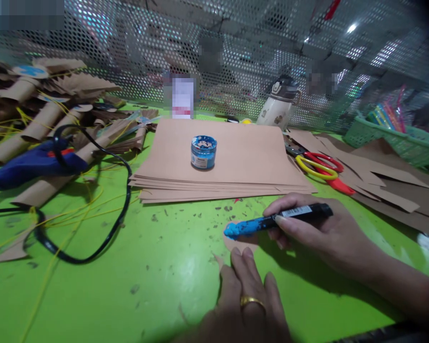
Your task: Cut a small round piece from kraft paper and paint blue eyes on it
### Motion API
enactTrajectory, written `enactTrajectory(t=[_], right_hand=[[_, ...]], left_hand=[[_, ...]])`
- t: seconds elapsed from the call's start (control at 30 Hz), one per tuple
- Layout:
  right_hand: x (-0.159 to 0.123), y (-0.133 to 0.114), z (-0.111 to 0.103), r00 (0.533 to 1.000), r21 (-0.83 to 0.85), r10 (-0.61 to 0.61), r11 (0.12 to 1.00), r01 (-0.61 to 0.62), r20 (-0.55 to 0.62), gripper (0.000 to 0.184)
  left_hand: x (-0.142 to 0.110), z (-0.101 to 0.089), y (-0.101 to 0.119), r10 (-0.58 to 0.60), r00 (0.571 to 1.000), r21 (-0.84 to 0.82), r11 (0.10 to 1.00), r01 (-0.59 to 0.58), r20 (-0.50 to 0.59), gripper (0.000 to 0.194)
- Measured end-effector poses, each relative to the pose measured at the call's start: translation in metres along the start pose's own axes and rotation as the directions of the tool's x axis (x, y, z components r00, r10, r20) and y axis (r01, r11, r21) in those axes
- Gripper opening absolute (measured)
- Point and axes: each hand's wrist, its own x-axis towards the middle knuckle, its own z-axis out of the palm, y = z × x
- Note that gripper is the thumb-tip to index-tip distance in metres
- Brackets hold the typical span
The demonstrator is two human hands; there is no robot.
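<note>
The left hand (248,295), fingers slightly spread, steadies the paper piece (238,244) towards the tabletop's (157,267) near edge; the right hand (318,233) grips 1 blue-smeared marker (296,212) over it. Light, even strokes suit this, fingertips clear of paint. 1 paint jar (203,159) stands on stacked sheets (250,157) farther back.

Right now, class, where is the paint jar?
In the head view, the jar stands near the middle, on top of the brown paper stack, left of the scissors.

1 blue-smeared marker (264,223) over paper (238,244)
</note>
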Motion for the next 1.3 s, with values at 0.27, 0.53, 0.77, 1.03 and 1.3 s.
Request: enactTrajectory(t=[0.27,0.53,0.77,1.03,1.3], right_hand=[[0.0029,0.0033,-0.0023,0.999,0.046,-0.017,0.999,0.019,-0.036,0.019],[0.0027,0.0007,0.0009,1.0,0.061,-0.011,0.998,0.012,-0.011,0.017],[0.0022,0.0028,0.0017,1.0,0.099,0.019,0.995,-0.017,-0.016,0.015],[0.0039,0.0027,0.0003,0.998,0.109,0.026,0.994,-0.019,-0.066,0.019],[0.0022,-0.0002,0.0021,0.999,0.099,0.016,0.995,-0.012,-0.036,0.018]], left_hand=[[0.0015,-0.0022,-0.0023,-0.001,1.0,0.009,1.0,0.001,-0.01,0.025],[0.002,-0.0017,-0.0028,-0.012,1.0,0.007,1.0,0.012,-0.019,0.027],[0.002,-0.0034,-0.0058,0.007,1.0,0.014,1.0,-0.007,-0.001,0.03],[0.0018,-0.003,-0.0032,-0.008,1.0,0.002,1.0,0.008,0.004,0.03],[-0.0025,0.0024,0.0028,-0.034,0.999,-0.022,0.999,0.034,-0.033,0.039]])
